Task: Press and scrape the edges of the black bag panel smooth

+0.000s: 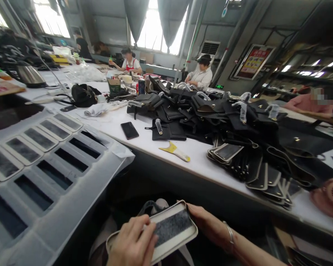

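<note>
Two hands grip one flat panel [166, 231] low in front of the body — left hand [133, 242] closed over its near end, fingers curled on top; right hand [208, 223] clasping the far edge. Beyond the hands lie a yellow scraper [174, 150] and phone [129, 130]; beyond the right hand, heaped black leather pieces [238, 122].

Long white bench [199, 159] runs from far left to near right. On it, directly: black phone [129, 130] lying flat near the front edge; yellow-and-cream scraper [175, 151] just right of it; large heap of black leather pieces [238, 122] mid-bench; fanned stack of rounded panels [266, 177] at the heap's front; black bag [84, 94] and steel kettle [30, 75] farther left.
</note>
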`<state>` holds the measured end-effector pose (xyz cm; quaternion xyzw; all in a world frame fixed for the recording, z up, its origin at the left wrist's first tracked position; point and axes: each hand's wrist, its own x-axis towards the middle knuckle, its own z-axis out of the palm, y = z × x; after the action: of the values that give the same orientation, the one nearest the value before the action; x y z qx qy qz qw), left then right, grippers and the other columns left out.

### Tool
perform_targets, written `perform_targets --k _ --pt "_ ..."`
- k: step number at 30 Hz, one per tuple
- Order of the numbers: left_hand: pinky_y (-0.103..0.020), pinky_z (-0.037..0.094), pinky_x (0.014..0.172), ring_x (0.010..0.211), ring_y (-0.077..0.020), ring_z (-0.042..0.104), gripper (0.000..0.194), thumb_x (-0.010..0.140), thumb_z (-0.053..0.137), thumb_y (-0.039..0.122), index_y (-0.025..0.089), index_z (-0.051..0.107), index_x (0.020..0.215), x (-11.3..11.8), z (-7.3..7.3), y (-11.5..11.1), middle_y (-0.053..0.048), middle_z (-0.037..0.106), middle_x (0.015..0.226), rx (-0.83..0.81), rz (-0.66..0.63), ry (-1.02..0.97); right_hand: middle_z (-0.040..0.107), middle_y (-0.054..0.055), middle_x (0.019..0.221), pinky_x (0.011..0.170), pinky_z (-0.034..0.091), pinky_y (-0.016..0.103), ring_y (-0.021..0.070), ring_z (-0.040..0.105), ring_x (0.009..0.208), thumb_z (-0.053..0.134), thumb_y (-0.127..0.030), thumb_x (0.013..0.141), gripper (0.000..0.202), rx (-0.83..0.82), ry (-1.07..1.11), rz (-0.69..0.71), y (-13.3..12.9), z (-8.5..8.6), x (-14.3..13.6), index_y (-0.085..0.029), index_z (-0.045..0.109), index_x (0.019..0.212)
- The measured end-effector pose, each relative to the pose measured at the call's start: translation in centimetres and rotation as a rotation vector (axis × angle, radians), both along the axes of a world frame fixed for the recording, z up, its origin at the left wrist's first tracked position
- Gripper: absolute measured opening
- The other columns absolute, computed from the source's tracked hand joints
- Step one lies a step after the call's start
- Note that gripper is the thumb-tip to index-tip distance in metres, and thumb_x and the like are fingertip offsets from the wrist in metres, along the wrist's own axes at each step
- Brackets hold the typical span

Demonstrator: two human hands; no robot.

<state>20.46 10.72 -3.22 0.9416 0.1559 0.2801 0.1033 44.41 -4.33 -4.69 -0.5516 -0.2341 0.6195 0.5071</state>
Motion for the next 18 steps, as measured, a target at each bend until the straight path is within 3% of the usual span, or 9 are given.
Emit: perform_targets --k 4,7,10,13,18 --pt "-0.03 0.059 0.078 0.092 -0.0206 0.071 0.03 0.097 0.045 0.033 0.022 0.07 0.109 0.3 -1.2 -1.8 -0.004 0.075 0.106 0.185 -0.011 -0.025 0.065 0.018 0.122 0.103 0.042 0.043 0.0288 0.062 0.111 0.025 -0.082 0.087 0.093 -0.172 -0.188 0.116 3.4 -1.6 1.3 -0.008 0.058 0.133" --pt "-0.028 0.058 0.076 0.09 -0.0194 0.072 0.034 0.098 0.044 0.041 0.023 0.07 0.11 0.0 -1.6 -1.9 -0.002 0.075 0.106 0.23 0.006 -0.003 0.062 0.017 0.128 0.107 0.037 0.04 0.0291 0.056 0.12 0.039 -0.084 0.082 0.091 -0.18 -0.318 0.242 7.3 -2.9 2.8 -0.009 0.064 0.126" --pt "-0.026 0.057 0.077 0.091 -0.0182 0.071 0.039 0.096 0.048 0.048 0.022 0.069 0.114 -0.1 -1.3 -1.7 -0.002 0.075 0.108 0.262 -0.016 0.063 0.073 0.012 0.098 0.096 0.044 0.037 0.0271 0.064 0.099 0.052 -0.082 0.077 0.078 -0.129 -0.407 0.466 11.2 -3.4 3.5 -0.01 0.077 0.098" --pt "-0.023 0.056 0.078 0.093 -0.0168 0.07 0.042 0.095 0.048 0.052 0.022 0.069 0.116 -0.1 -1.0 -1.5 -0.002 0.074 0.109 0.277 -0.022 0.122 0.07 0.004 0.075 0.078 0.047 0.032 0.0204 0.062 0.075 0.06 -0.07 0.079 0.059 -0.029 -0.486 0.67 13.5 -2.0 2.8 -0.014 0.079 0.085" --pt "-0.02 0.054 0.083 0.097 -0.0157 0.069 0.047 0.096 0.044 0.058 0.025 0.069 0.117 -0.2 -1.0 -1.3 -0.002 0.073 0.111 0.292 -0.023 0.166 0.07 0.005 0.096 0.078 0.045 0.028 0.0196 0.062 0.085 0.067 -0.048 0.083 0.04 0.28 -0.564 0.83 12.8 3.1 1.4 -0.022 0.075 0.111"
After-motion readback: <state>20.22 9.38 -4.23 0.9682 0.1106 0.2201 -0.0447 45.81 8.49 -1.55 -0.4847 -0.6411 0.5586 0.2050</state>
